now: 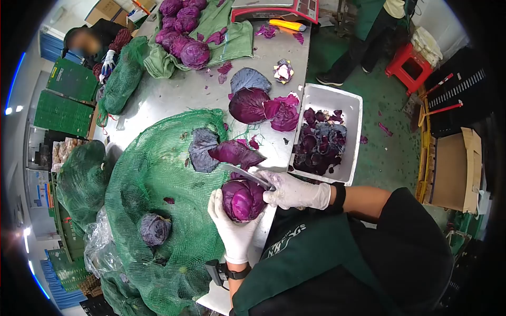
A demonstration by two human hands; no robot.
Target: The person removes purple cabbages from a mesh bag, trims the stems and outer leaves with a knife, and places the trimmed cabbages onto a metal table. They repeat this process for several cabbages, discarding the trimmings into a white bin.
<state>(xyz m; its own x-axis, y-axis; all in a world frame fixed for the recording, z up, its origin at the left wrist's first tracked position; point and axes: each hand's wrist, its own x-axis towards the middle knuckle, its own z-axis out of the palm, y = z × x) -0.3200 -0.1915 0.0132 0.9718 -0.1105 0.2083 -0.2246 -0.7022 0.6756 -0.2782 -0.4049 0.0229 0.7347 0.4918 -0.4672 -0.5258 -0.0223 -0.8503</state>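
A peeled purple cabbage [243,200] rests in my left hand [232,230], which wears a white glove and curls its fingers round the lower left side. My right hand [295,190], gloved too, is closed round a knife [245,174] whose blade lies across the top of the cabbage and points left. Loose outer leaves [232,152] lie just beyond, on the edge of a green mesh bag [153,131]. One dull purple cabbage [155,229] sits in that bag.
On the metal table [174,97] are more leaves [253,105], a pile of cabbages [194,54], a yellow-handled tool [287,25] and a red scale [303,10]. A white bin [356,131] of trimmings stands right. Two people are beyond the table.
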